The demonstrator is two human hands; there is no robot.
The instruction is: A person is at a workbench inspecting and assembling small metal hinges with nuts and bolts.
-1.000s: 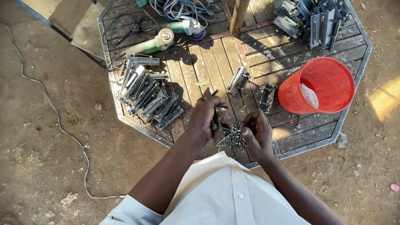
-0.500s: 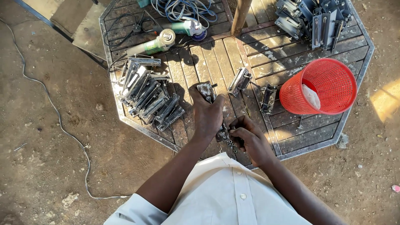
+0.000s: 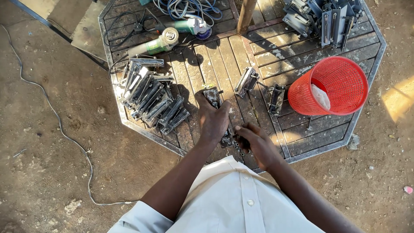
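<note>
My left hand (image 3: 212, 118) is closed around a dark metal lock body (image 3: 212, 96), holding it flat on the wooden octagonal table (image 3: 302, 142). Its upper end sticks out past my fingers. My right hand (image 3: 254, 142) sits just to the right, near the table's front edge, with fingers pinched over a small heap of dark screws (image 3: 236, 146). Whether a screw is between the fingers is hidden.
A stack of several metal lock bodies (image 3: 151, 97) lies at the left. Two more lock parts (image 3: 246, 82) (image 3: 276, 99) lie mid-table. A red mesh basket (image 3: 330, 86) stands right. An angle grinder (image 3: 155, 43) and cables sit at the back, more metal parts (image 3: 323, 17) far right.
My left hand has slid up the table with the lock body and laid it flat. My right hand dropped down onto the screw heap near the front edge.
</note>
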